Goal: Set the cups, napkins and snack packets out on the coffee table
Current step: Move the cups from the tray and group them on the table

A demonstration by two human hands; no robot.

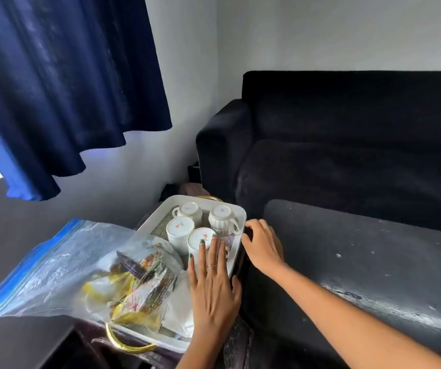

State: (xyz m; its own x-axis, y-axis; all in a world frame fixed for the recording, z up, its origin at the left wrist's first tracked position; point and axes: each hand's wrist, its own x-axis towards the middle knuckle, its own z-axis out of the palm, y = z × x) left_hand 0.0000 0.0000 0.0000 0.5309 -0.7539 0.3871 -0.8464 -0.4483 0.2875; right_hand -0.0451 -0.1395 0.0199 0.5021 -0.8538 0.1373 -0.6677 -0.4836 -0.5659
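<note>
From the head view, a white rectangular plastic tray (236,209) with gold loop handles is the landmark. Four white ceramic cups (179,230) stand upside down in the tray's far half, clustered close together on a grey woven mat. Across the tray's near half lies a clear plastic zip bag with a blue seal strip (62,265), holding colourful snack packets (144,283) — yellow and purple among them. White folded napkins (178,307) lie in the tray beside the bag, partly under the left hand.

The left hand (214,286) reaches over the tray's near right part, fingers straight and together, fingertips resting on the base of the nearest cup. The right hand (262,246) sits at the tray's right rim, fingers loosely curled against the edge — whether it actually grips the rim I cannot tell.

Right of the tray stretches a dark, speckled counter (373,262); behind it, a black fabric sofa (347,134). Left and above the tray hangs a navy curtain (67,75).
</note>
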